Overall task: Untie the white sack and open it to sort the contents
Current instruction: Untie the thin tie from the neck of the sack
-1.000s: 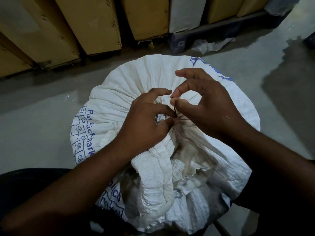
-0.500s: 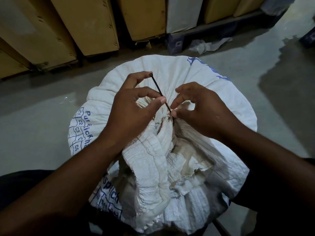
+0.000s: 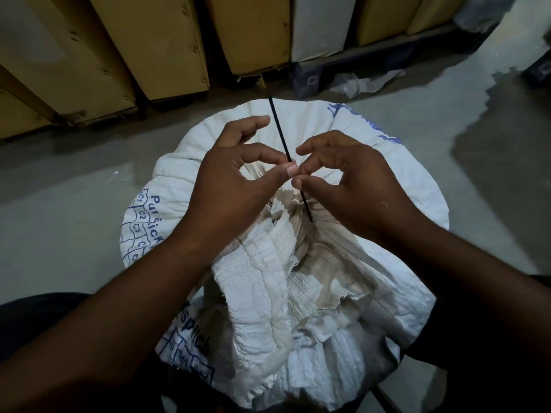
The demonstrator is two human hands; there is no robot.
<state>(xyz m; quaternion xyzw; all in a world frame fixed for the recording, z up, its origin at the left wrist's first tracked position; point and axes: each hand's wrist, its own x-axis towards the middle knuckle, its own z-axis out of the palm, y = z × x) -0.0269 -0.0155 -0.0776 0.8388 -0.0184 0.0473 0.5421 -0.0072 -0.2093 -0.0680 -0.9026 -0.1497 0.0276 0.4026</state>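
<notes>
A full white woven sack [image 3: 372,180] with blue print stands on the floor right below me, its gathered neck bunched in the middle. A thin black tie [image 3: 277,126] rises straight from the neck [image 3: 286,216] and slants up and to the left. My left hand [image 3: 229,186] pinches the tie between thumb and forefinger about halfway along. My right hand [image 3: 357,186] sits close beside it, with thumb and fingertips closed on the tie just below. The loose top of the sack [image 3: 268,293] hangs crumpled toward me.
Brown cardboard boxes [image 3: 155,46] and a white one [image 3: 322,25] lean in a row at the back on a dark pallet [image 3: 351,65]. Crumpled white plastic [image 3: 363,83] lies on the grey concrete floor. A dark wet patch [image 3: 501,138] spreads at the right.
The black tie has come out of the gathered neck and now stands much longer above my hands. My left hand has shifted from the knot to pinching the tie's middle.
</notes>
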